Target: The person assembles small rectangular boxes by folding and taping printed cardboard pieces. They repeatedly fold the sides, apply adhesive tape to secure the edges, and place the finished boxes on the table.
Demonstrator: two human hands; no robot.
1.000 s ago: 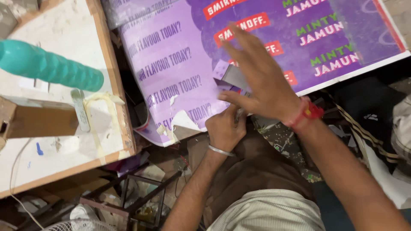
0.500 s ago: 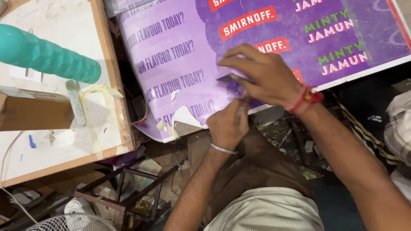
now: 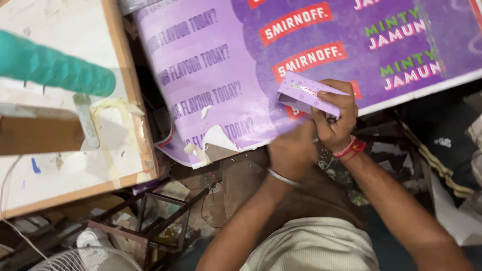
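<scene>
My right hand (image 3: 335, 118) grips a small folded purple cardboard carton (image 3: 307, 96) above the large purple printed sheet's (image 3: 221, 75) torn near edge. My left hand (image 3: 292, 150), blurred, is closed just beside it; whether it touches the carton I cannot tell. A wooden-edged white board (image 3: 131, 95) lies well apart.

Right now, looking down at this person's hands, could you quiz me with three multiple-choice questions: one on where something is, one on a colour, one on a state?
1. Where is the small folded box?
A. In the right hand, over the big printed sheet
B. On the wooden board
C. On the floor by the fan

2. What colour is the big printed sheet?
A. Yellow
B. Purple
C. Black

3. What state is the sheet's near edge in?
A. Neatly rolled
B. Torn and peeling
C. Soaking wet

Answers:
1 A, the right hand grips it above the sheet, with the left hand close below.
2 B, its surface is purple throughout.
3 B, white ragged patches show at the edge.
</scene>
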